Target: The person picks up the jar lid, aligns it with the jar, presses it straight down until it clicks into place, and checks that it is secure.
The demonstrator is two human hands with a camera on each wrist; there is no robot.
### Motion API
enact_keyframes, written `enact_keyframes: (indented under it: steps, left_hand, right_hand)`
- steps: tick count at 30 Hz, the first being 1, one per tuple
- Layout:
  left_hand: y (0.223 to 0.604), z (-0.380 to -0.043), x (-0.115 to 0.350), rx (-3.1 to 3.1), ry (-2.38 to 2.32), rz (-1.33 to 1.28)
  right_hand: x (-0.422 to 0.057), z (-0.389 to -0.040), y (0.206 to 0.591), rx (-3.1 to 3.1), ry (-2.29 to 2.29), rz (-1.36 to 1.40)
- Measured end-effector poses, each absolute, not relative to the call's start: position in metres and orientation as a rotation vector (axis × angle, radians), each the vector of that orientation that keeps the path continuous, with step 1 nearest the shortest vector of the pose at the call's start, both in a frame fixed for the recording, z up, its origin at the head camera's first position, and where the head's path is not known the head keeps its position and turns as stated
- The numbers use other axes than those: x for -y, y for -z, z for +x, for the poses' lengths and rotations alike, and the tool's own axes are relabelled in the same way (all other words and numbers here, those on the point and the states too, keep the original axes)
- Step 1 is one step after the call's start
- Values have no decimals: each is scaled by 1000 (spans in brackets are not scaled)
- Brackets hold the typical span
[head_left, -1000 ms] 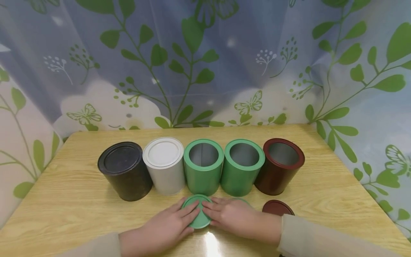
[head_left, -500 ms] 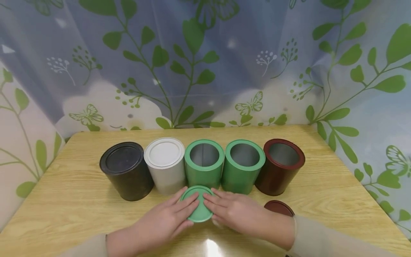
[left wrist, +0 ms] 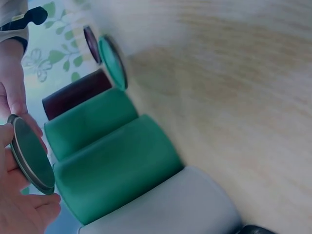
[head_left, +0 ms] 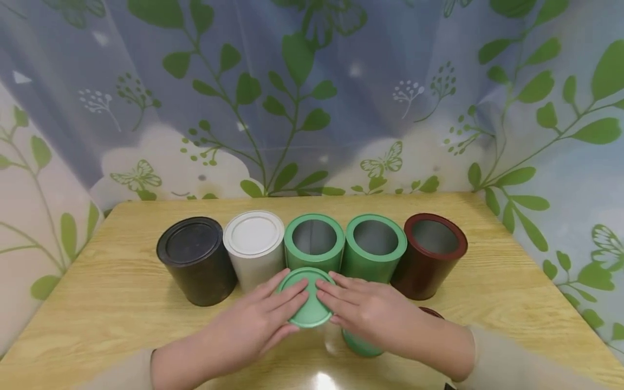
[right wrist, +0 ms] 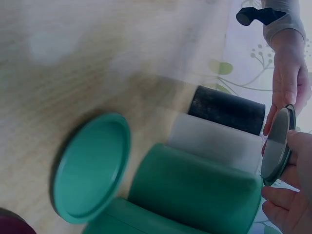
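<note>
A round green can lid [head_left: 312, 313] is held in the air between both hands, in front of the left open green can [head_left: 314, 261]. My left hand [head_left: 263, 319] grips its left side, fingers on top and thumb at the edge. On the opposite side my right hand [head_left: 380, 314] holds the lid the same way. Both wrist views show the lid's metallic underside, clear of the table. A second green lid [right wrist: 92, 168] lies flat on the table below the right hand, partly hidden by it in the head view.
The row of cans starts at the left with a lidded black can [head_left: 197, 276] and a lidded white can [head_left: 253, 233]. Right of the left green can stand another open green can [head_left: 374, 262] and an open dark red can [head_left: 424, 276]. A dark red lid [head_left: 431, 312] lies near the right forearm.
Both hands have lifted the green lid off the table and moved it toward the left green can, now overlapping its front. More of the second green lid has come into view.
</note>
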State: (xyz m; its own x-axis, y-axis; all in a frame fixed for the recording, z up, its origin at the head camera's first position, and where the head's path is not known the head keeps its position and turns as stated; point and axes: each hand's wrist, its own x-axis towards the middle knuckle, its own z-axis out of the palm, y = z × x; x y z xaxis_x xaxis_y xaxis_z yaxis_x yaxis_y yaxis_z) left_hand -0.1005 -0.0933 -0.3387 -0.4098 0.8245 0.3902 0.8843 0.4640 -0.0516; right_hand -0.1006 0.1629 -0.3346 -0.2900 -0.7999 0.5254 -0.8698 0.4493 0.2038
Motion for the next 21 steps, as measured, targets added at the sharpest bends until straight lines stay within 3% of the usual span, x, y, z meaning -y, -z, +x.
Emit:
enact_keyframes:
  steps: [21]
  left_hand:
    - [318, -132, 82, 2435, 229, -1423]
  right_hand:
    - [-170, -122, 312, 2383, -150, 1370]
